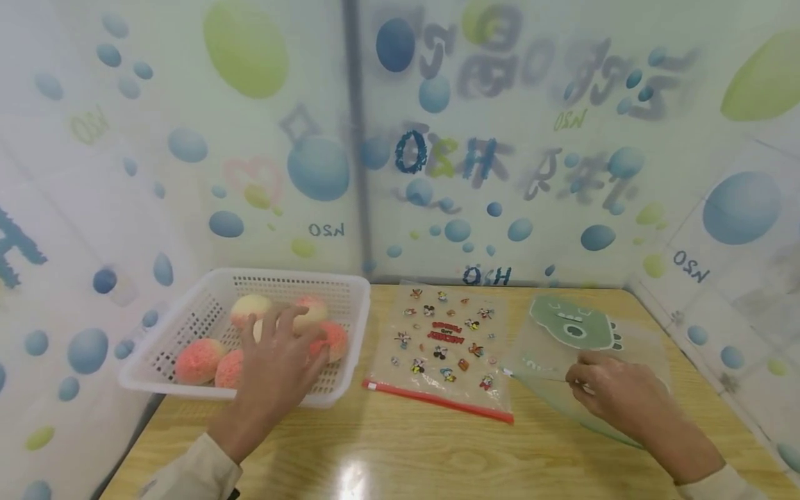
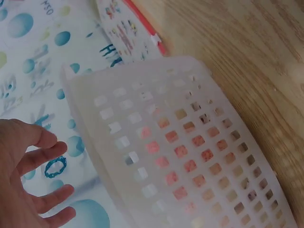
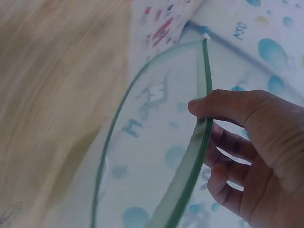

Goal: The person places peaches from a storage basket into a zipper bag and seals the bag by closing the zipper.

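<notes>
My left hand (image 1: 278, 357) hovers over a white plastic basket (image 1: 359, 333), its fingers spread and slightly bent. Several round pink and cream balls (image 1: 198, 361) lie in that basket, some partly hidden behind the hand. The left wrist view shows the hand (image 2: 35, 173) outside the basket's outline, holding nothing. Between thumb and fingers, my right hand (image 1: 615, 396) pinches one edge of the mouth of a clear zip bag (image 1: 571, 323) with a green cartoon print. In the right wrist view the bag's green-edged mouth (image 3: 110, 126) gapes apart beside the hand (image 3: 256, 147).
A second clear zip bag (image 1: 446, 347) with small cartoon figures and a red zip strip lies flat between the basket and the green bag. Everything rests on a wooden table (image 1: 412, 451). A bubble-printed curtain (image 1: 531, 208) stands behind it and at both sides.
</notes>
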